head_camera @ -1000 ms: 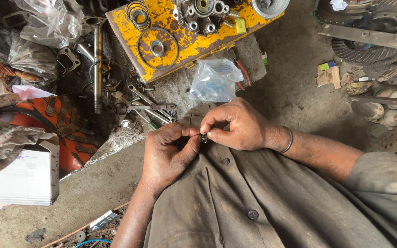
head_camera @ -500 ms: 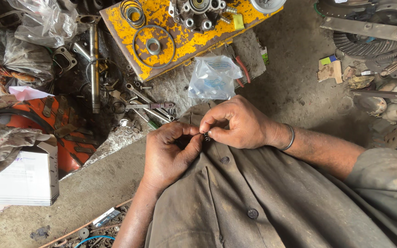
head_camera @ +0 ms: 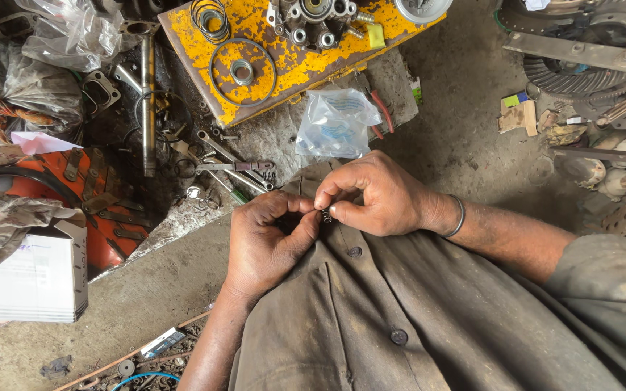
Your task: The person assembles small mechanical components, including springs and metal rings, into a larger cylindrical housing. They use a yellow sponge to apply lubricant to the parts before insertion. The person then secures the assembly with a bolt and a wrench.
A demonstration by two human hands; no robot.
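My left hand [head_camera: 266,242] and my right hand [head_camera: 374,195] meet above my lap, over a brown buttoned shirt [head_camera: 400,311]. Between the fingertips of both hands sits a small dark metal spring [head_camera: 325,215]. My right thumb and forefinger pinch it from the right, and my left fingers curl around it from the left. A thin metal bangle [head_camera: 458,216] circles my right wrist. Most of the spring is hidden by the fingers.
A yellow metal board [head_camera: 284,65] ahead carries rings, a small bearing and a grey machined part. A clear plastic bag [head_camera: 335,123] lies just beyond my hands. Spanners [head_camera: 219,156], a steel shaft [head_camera: 148,101], a white box [head_camera: 27,279] and greasy engine parts [head_camera: 588,65] surround me on the dirt floor.
The view has shifted slightly, and both hands have stayed together on the spring with small finger movements.
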